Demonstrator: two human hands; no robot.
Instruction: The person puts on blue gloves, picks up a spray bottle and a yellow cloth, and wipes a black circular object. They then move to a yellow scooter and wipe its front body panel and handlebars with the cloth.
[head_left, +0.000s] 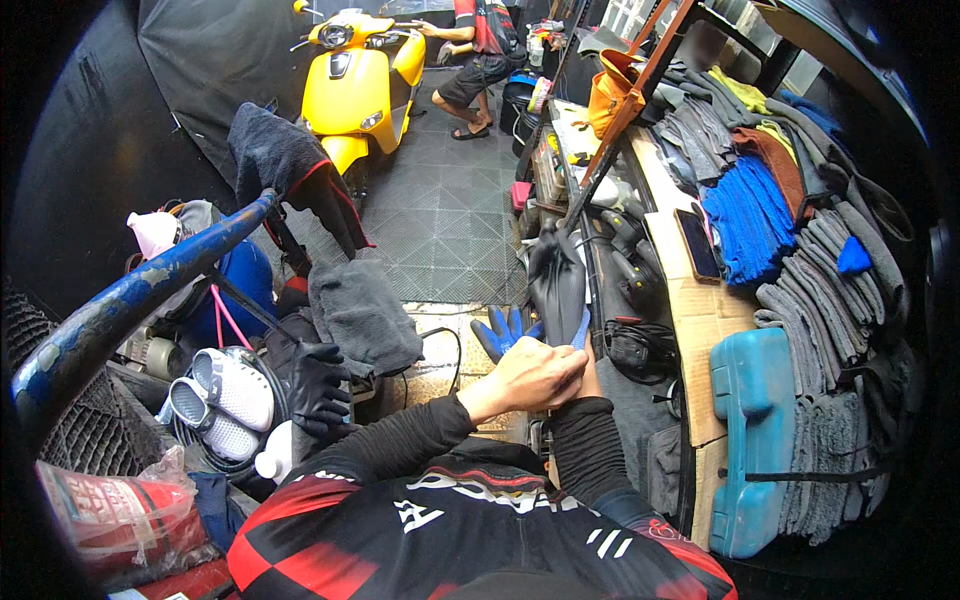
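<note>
My left hand (517, 379) is closed at my right wrist, gripping the blue-edged cuff of a black work glove (574, 326). That glove covers my right hand (556, 281), which points away from me. Its fingers look close together, and their pose is unclear. Just left of it is a blue and black coated glove (504, 331), fingers spread. Whether that one hangs or lies on something I cannot tell. Black elastic sleeves cover both my forearms.
Ahead stands a yellow scooter (360, 90), with a person (480, 56) crouching beside it. To the right, a cardboard-topped shelf (705, 315) bears folded grey cloths (825, 277), blue cloths (750, 217), a phone (697, 244) and a teal case (754, 442). A blue metal bar (150, 289) juts in from the left, above white clogs (232, 397).
</note>
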